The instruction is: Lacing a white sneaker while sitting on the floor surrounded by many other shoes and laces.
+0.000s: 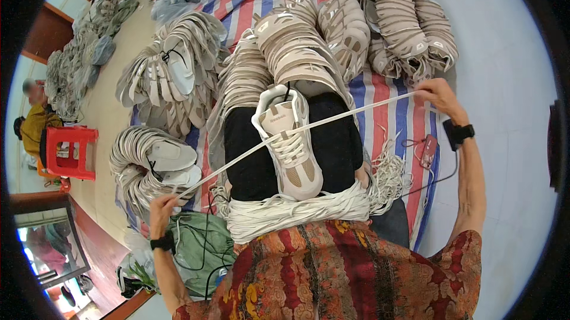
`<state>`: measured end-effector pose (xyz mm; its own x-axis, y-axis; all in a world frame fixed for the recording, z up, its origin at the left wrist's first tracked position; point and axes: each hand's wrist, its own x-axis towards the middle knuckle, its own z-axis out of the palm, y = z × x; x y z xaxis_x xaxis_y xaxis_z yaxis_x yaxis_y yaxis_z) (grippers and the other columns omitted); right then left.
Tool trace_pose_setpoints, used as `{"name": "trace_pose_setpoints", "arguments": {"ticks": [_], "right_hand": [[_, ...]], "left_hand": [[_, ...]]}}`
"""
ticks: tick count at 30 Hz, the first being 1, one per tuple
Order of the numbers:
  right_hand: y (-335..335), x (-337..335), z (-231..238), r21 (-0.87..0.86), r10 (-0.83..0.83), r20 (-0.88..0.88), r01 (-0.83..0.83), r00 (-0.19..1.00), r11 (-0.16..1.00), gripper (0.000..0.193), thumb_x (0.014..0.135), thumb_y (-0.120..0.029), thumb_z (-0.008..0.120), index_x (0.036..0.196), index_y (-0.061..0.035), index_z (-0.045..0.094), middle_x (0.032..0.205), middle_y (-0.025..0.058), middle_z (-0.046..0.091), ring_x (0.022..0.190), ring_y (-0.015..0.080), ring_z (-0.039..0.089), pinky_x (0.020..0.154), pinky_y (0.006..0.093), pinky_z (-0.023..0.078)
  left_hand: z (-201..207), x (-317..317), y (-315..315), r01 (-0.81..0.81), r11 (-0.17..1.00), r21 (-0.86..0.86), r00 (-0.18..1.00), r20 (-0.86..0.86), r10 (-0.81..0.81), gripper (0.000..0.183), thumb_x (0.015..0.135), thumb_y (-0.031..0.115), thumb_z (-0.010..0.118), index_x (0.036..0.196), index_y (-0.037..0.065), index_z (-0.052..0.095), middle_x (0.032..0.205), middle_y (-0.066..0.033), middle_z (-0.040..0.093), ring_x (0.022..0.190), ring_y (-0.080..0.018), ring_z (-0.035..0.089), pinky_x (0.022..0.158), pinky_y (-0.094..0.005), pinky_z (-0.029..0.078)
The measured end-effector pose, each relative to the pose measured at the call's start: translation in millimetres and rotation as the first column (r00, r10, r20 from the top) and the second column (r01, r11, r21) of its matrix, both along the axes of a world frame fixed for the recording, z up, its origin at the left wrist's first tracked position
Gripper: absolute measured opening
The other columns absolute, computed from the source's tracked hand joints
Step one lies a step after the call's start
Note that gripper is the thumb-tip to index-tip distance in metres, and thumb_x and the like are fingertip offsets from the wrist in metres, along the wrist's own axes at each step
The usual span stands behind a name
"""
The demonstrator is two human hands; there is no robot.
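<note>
A beige and white sneaker point(301, 174) lies on my black-clad lap, its toe toward me and laces threaded through several eyelets. One long cream shoelace point(356, 110) is stretched taut across the shoe, slanting from low left to high right. My left hand point(161, 213) grips its left end, out beside my lap. Up at the right, my right hand point(440, 96) pinches the other end, fingers closed. A thick bundle of cream laces point(297, 216) lies across my lap, against my patterned top.
Nested rows of beige shoe uppers point(297, 46) stand ahead on a striped sheet point(380, 91). Rounded stacks point(127, 153) sit at the left. Loose laces point(389, 180) heap right of my lap, near a small red device point(426, 152). A red stool point(71, 150) and a person point(38, 118) are far left.
</note>
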<state>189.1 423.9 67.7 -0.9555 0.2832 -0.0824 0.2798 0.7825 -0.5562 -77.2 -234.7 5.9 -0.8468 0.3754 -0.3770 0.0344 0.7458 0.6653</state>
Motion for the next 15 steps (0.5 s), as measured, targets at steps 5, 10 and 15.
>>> {"name": "trace_pose_setpoints", "arguments": {"ticks": [5, 10, 15], "right_hand": [[40.8, 58.5, -11.4, 0.166, -0.226, 0.02, 0.22, 0.974, 0.961, 0.015, 0.081, -0.014, 0.054, 0.082, 0.0003, 0.059, 0.069, 0.013, 0.057, 0.065, 0.0246, 0.056, 0.061, 0.033, 0.044], [46.2, 117.7, -55.5, 0.487, -0.39, -0.325, 0.506, 0.862, 0.712, 0.016, 0.083, -0.016, 0.055, 0.087, -0.0022, 0.06, 0.082, 0.0148, 0.06, 0.079, 0.0337, 0.056, 0.07, 0.0391, 0.043], [15.2, 168.6, -80.0, 0.613, -0.409, -0.449, 0.607, 0.794, 0.506, 0.016, 0.083, -0.017, 0.055, 0.089, -0.0029, 0.061, 0.082, 0.0128, 0.06, 0.076, 0.0307, 0.056, 0.071, 0.0369, 0.044]], "left_hand": [[-8.8, 4.7, -107.7, -0.112, 0.979, -0.167, 0.972, -0.223, 0.073, 0.012, 0.078, 0.007, 0.059, 0.079, -0.003, 0.064, 0.057, -0.0011, 0.052, 0.053, -0.0088, 0.046, 0.049, -0.0232, 0.036], [-28.6, 20.0, -182.7, -0.274, 0.961, 0.034, 0.85, -0.459, 0.258, 0.008, 0.078, 0.002, 0.057, 0.082, -0.004, 0.061, 0.063, -0.0082, 0.057, 0.057, -0.0139, 0.051, 0.053, -0.0273, 0.039], [-26.2, 36.8, -170.3, -0.299, 0.929, -0.218, 0.583, -0.813, -0.003, 0.01, 0.081, 0.006, 0.054, 0.085, 0.0, 0.061, 0.059, -0.0114, 0.05, 0.054, -0.0228, 0.049, 0.053, -0.0328, 0.038]]}}
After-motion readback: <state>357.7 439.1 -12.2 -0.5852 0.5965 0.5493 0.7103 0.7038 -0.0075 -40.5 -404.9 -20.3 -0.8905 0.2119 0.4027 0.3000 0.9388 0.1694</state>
